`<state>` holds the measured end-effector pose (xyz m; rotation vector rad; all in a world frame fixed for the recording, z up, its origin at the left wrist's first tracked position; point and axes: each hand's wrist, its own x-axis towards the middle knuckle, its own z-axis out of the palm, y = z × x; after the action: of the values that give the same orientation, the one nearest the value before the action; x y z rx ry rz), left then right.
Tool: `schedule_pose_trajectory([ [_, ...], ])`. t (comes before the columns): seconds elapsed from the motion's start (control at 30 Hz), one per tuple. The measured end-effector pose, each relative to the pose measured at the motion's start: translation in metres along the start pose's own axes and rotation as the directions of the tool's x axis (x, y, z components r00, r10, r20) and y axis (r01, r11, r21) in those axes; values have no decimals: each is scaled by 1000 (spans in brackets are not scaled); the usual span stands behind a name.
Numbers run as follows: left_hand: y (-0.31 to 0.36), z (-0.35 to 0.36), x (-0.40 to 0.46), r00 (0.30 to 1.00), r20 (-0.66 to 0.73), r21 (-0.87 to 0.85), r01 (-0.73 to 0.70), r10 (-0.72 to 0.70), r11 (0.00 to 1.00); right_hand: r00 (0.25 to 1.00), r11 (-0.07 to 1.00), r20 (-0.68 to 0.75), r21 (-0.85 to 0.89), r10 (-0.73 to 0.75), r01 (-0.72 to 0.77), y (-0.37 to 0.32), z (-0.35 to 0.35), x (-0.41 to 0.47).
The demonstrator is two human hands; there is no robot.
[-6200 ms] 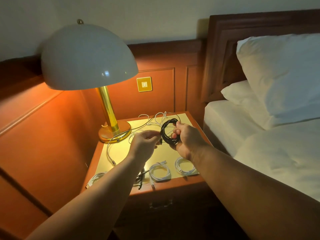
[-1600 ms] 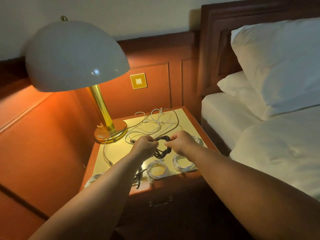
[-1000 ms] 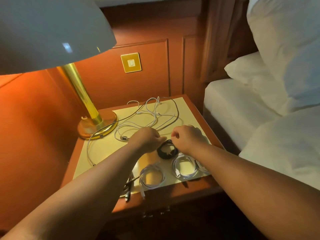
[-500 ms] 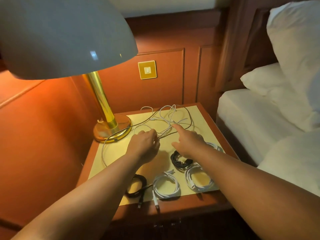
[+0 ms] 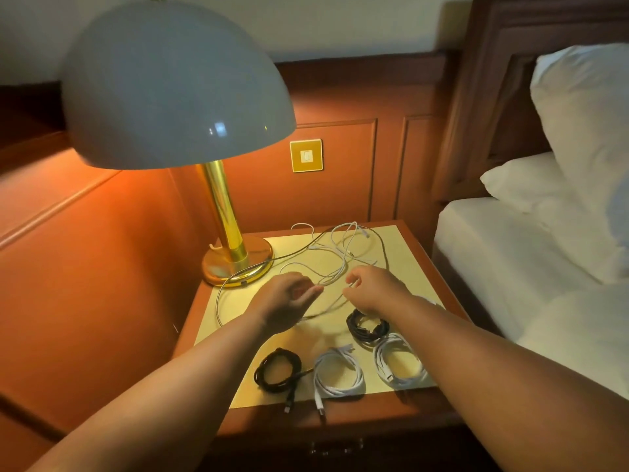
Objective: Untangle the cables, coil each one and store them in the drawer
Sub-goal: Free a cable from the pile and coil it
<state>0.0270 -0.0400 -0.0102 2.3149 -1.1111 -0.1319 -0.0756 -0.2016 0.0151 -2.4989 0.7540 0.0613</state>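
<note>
Hands are working at the tangle (image 5: 340,257) of loose white and dark cables at the back of the counter (image 5: 401,264): left hand (image 5: 289,303) is curling its fingers round a white strand, right hand (image 5: 371,289) is pinching a white cable end. Four coils are lying done near the front edge, two black (image 5: 277,369) (image 5: 367,325) and two white (image 5: 338,373) (image 5: 398,364). Judging by this, the tangle needs separating and coiling, and nothing is stored; the drawer (image 5: 337,447) below is looking closed.
</note>
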Motion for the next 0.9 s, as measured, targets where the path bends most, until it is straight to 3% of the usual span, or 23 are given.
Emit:
schedule_pose_trajectory([
  [0.07, -15, -4, 2, 981, -155, -34, 112, -116, 993, 1000, 1000, 11, 17, -9, 9, 2, 2, 0],
  [0.2, -62, -20, 3, 848, -348, 30, 437, -401, 899, 999, 994, 8, 98, -40, 39, 6, 8, -1],
  [0.3, -91, -33, -11, 739, -311, 205, 666, -598, 717, 999, 995, -9, 89, -41, 42, 9, 10, -2],
  [0.4, -116, -36, -24, 673, -226, 285, 737, -704, 613, 1000, 996, -1, 80, -24, 24, 9, 9, -4],
  [0.53, -132, -39, -24, 691, -214, 131, 721, -690, 681, 1000, 996, 8, 89, -25, 24, 4, 10, -10],
  [0.6, -125, -42, -22, 673, -240, -167, 681, -700, 713, 999, 995, 6, 96, -35, 34, 0, 10, -15],
  [0.67, -104, -50, -19, 647, -273, -488, 544, -712, 682, 999, 990, -14, 130, -52, 54, -6, 7, -21],
  [0.73, -72, -62, -15, 652, -304, -669, 373, -695, 643, 996, 970, -33, 225, -83, 89, -14, 2, -27],
  [0.8, -39, -76, -13, 694, -344, -735, 220, -633, 641, 995, 908, -32, 408, -90, 95, -23, -4, -35],
  [0.9, 10, -95, -17, 816, -323, -791, 45, -479, 610, 994, 770, 13, 633, -111, 78, -39, -18, -51],
])
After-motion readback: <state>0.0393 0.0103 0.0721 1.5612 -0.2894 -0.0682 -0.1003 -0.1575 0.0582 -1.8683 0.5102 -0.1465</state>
